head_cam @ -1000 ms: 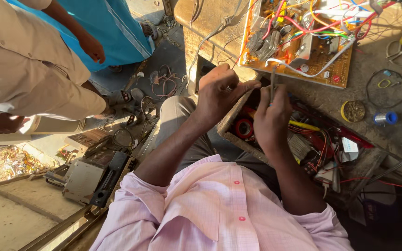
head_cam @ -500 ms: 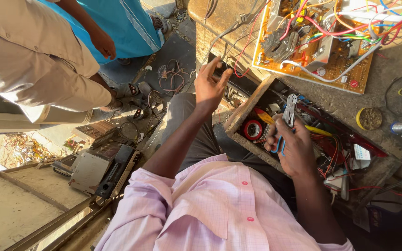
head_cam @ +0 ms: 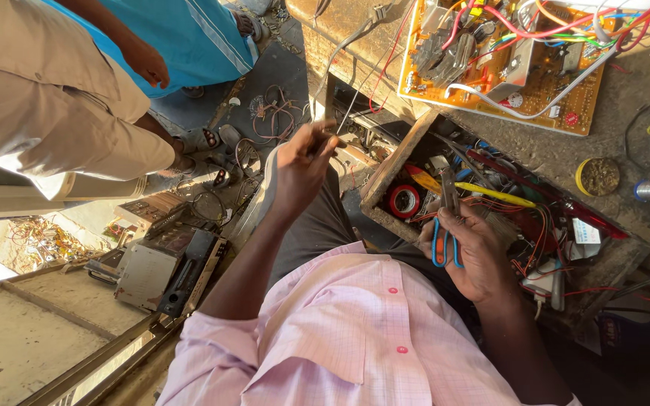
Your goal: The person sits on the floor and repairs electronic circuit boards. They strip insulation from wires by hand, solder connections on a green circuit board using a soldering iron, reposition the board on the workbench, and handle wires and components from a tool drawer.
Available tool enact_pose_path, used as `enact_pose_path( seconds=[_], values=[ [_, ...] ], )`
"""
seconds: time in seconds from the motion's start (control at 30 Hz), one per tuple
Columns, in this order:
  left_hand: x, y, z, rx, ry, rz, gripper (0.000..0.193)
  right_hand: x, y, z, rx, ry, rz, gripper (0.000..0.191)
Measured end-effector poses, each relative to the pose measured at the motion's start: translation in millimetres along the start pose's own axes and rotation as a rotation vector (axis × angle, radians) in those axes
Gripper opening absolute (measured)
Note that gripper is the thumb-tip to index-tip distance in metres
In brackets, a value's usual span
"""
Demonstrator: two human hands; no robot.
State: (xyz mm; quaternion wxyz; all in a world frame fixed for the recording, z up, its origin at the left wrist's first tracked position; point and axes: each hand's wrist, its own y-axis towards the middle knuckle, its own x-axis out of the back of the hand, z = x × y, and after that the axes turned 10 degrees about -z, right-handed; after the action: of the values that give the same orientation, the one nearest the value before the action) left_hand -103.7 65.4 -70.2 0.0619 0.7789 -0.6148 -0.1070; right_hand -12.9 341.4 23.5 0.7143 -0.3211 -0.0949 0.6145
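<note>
One right hand (head_cam: 475,252) grips slim blue-handled pliers (head_cam: 445,225).

Blue-handled pliers (head_cam: 445,225) and a thin flat strip (head_cam: 330,101), one in each hand.

Pliers: bare metal head, blue grips, gripped in the right hand (head_cam: 472,252). Head points up and away from the body, handles down into the palm, tool roughly upright with a slight tilt. Sits over the near edge of the open wooden drawer. Strip: narrow, grey, stiff-looking, pinched at its lower end by the left hand (head_cam: 302,162) fingertips, standing almost vertical above them. Material not discernible. The two items are well apart.
</note>
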Motion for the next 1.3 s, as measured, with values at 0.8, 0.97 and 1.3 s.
enact_pose_path(
  seconds=[0.8,0.97,1.3],
  values=[
    [-21,-28,-92,-0.227,-0.056,0.232,0.032,-40,-12,2,1.167,-1.149,-0.154,0.027],
    [-35,-38,-86,0.047,-0.242,0.2,0.02,-59,-15,7,1.325,-1.212,-0.222,0.037],
    [-38,-42,-85,0.115,-0.316,0.244,0.019,-60,-6,6,1.313,-1.231,-0.191,0.04]
  ],
)
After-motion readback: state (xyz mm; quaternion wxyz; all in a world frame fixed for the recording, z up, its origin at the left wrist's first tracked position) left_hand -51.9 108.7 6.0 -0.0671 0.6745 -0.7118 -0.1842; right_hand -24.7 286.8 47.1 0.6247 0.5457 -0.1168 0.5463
